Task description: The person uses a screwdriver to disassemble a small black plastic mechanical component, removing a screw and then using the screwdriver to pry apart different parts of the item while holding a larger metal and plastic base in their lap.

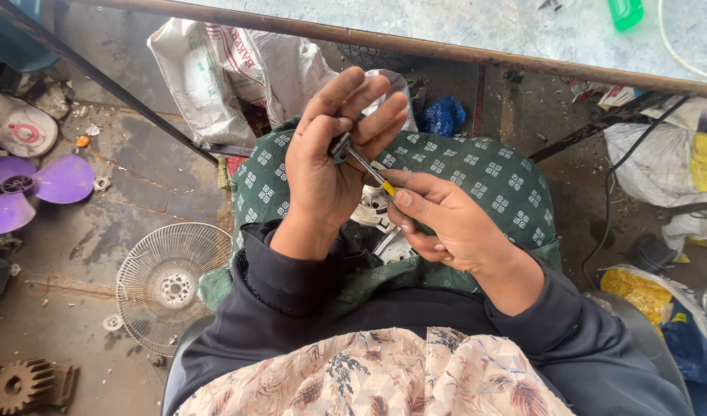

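My left hand (330, 158) is raised above my lap, its thumb and fingers pinching a small grey metal part (340, 148). My right hand (446, 223) grips a screwdriver (372, 176) with a yellow collar and a thin metal shaft. The shaft's tip meets the small part in my left hand. Under both hands, on my lap covered with green patterned cloth (484, 173), lies a white plastic fan piece (376, 212), partly hidden by the hands.
A white wire fan guard (172, 285) lies on the concrete floor at left. Purple fan blades (30, 189) and a rusty gear (18, 384) are further left. White sacks (222, 69) sit under a metal table edge (446, 50). A black cable (611, 192) hangs at right.
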